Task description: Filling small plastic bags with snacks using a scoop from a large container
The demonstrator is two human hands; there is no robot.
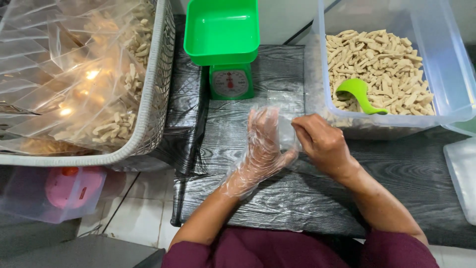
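Clear plastic glove (258, 154) covers the left hand (265, 141), fingers spread; beside it the bare right hand (320, 141) pinches the glove's edge, seating it.

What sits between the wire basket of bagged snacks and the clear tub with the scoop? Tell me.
In the head view, a green kitchen scale stands between the wire basket and the clear tub.

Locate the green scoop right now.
In the head view the green scoop lies at upper right inside the clear plastic tub, on the beige snack sticks, just beyond the bare right hand.
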